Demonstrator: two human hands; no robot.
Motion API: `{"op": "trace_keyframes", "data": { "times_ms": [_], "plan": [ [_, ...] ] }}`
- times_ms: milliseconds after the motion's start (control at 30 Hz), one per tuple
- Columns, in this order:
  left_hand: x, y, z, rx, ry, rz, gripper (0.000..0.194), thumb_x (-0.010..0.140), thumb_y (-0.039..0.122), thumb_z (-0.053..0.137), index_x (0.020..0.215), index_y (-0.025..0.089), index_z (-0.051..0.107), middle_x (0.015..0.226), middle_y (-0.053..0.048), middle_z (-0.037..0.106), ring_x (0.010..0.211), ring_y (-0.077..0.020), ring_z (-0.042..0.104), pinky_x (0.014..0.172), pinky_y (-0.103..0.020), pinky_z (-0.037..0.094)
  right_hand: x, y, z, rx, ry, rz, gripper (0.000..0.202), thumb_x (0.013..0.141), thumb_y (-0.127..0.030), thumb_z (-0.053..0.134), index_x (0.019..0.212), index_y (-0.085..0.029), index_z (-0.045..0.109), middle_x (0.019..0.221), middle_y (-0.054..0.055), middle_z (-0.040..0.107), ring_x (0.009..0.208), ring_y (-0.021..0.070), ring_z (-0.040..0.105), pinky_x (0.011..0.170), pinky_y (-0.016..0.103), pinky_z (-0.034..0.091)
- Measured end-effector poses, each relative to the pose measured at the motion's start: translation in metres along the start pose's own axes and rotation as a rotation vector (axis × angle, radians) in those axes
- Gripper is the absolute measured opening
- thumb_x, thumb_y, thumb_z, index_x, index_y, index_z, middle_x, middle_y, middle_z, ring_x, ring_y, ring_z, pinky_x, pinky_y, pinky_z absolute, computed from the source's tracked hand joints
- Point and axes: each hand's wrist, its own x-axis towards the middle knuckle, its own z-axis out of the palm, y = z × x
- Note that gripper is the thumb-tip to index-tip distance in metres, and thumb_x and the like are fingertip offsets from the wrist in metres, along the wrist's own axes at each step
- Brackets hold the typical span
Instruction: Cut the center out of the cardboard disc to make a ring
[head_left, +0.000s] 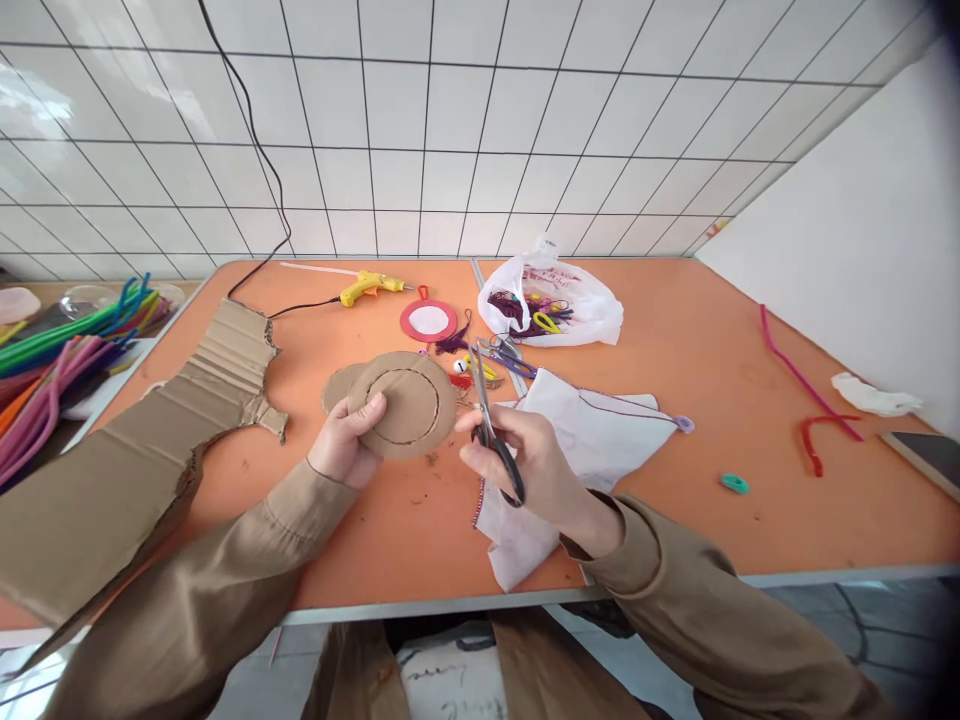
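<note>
Nearest, over the front of an orange table [750,420], two hands in brown sleeves are raised side by side. By the left hand [360,420] a cardboard disc [405,405] is pinched at its left edge, thumb on top and fingers tucked beneath; a ragged circular line is marked or cut inside its rim. Behind its upper left edge another round of cardboard [339,386] is partly shown (whether it is held too cannot be told). By the right hand [536,455] a pair of scissors [484,405] is gripped at the black handles, with the blades pointed away, just beside the disc. Beneath that hand a white cloth [600,415] is spread; to the left a large, ragged-edged sheet of cardboard [142,460] is laid. Judging by this pose, the cutting or trimming of the disc is the step in hand. For the next move, a firm hold at the rim would be called for, with the blades parted and guided along the curve, clear of the left fingertips. Farther back, a red-rimmed round piece [429,320], a yellow glue gun [369,288] and a white plastic bag of small supplies [592,310] are set before a tiled wall [465,120].
</note>
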Motion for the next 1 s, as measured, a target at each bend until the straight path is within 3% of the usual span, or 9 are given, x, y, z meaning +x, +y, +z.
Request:
{"op": "trace_keyframes", "data": {
  "times_ms": [167,267,533,733,867,1000],
  "plan": [
    [0.004,0.004,-0.004,0.001,-0.019,0.097,0.034,0.073,0.027,0.078,0.106,0.019,0.073,0.115,-0.008,0.073,0.121,-0.0323,0.058,0.099,-0.043,0.051,-0.005,-0.008,-0.007,0.205,-0.344,0.181,0.041,0.074,-0.054,0.070,0.079,-0.015,0.059,0.057,-0.005,0.046,0.048,0.0093,0.046,0.046,0.022,0.039],
    [0.008,0.003,-0.006,0.008,-0.001,0.106,0.037,0.072,0.029,0.079,0.107,0.020,0.071,0.116,-0.008,0.072,0.121,-0.0319,0.059,0.099,-0.043,0.051,-0.004,-0.011,-0.008,0.320,-0.430,0.313,0.053,0.069,-0.066,0.069,0.077,-0.015,0.057,0.056,-0.004,0.047,0.047,0.0110,0.052,0.043,0.023,0.044],
    [0.011,-0.002,-0.006,0.008,0.056,0.126,0.041,0.066,0.031,0.084,0.104,0.021,0.072,0.112,-0.006,0.074,0.116,-0.0266,0.062,0.093,-0.035,0.053,-0.002,-0.011,-0.007,0.371,-0.423,0.410,0.059,0.066,-0.073,0.066,0.070,-0.016,0.053,0.052,-0.003,0.050,0.043,0.0106,0.052,0.038,0.020,0.038],
    [0.003,-0.008,0.007,-0.015,0.131,0.141,0.047,0.058,0.033,0.089,0.100,0.020,0.074,0.103,-0.005,0.076,0.105,-0.0242,0.066,0.085,-0.031,0.055,-0.006,-0.005,0.000,0.302,-0.332,0.388,0.041,0.072,-0.054,0.073,0.075,-0.016,0.057,0.057,-0.005,0.049,0.045,0.0089,0.051,0.041,0.020,0.041],
    [0.000,-0.013,0.013,-0.030,0.157,0.128,0.047,0.060,0.034,0.088,0.102,0.021,0.073,0.109,-0.005,0.074,0.109,-0.0258,0.064,0.084,-0.033,0.055,-0.008,-0.002,0.004,0.234,-0.296,0.388,0.036,0.078,-0.050,0.068,0.082,-0.016,0.059,0.056,-0.006,0.047,0.044,0.0086,0.046,0.041,0.021,0.038],
    [-0.001,-0.015,0.011,-0.040,0.128,0.112,0.043,0.063,0.031,0.085,0.103,0.020,0.073,0.108,-0.005,0.074,0.108,-0.0241,0.064,0.086,-0.031,0.054,-0.008,-0.003,0.004,0.083,-0.257,0.315,0.029,0.077,-0.042,0.071,0.078,-0.016,0.059,0.052,-0.007,0.043,0.045,0.0081,0.040,0.042,0.021,0.032]
  ]
}}
